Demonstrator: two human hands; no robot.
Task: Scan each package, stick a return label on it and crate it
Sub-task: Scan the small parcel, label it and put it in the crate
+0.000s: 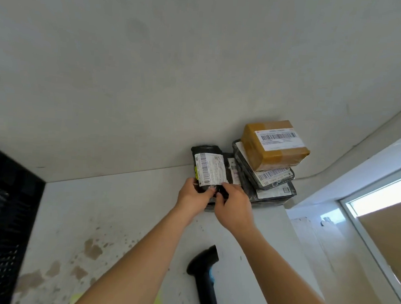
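Black package, small and soft-wrapped, white barcode label facing the camera; held up at the far edge of the white table, close to the wall.

Head view: both hands grip the package by its near, lower end; left hand closed on the lower left corner, thumb on the front by the label's edge; right hand closed on the lower right, fingers curled over the dark wrapping; most of the package stands clear above both hands, label upright and slightly tilted; small yellow sticker on its left edge.

Just right of it, a stack of parcels against the wall: brown box with a white barcode label on top; beneath it flat black parcels, each with a white label partly showing; another dark parcel lies under the held one, mostly hidden by the hands.

Nearer the camera, black handheld scanner lies on the table between the forearms, untouched; black plastic crate at the left edge, well apart from the hands; brownish stains on the table's near left; yellow-green sheets at the bottom edge, too cropped to tell.
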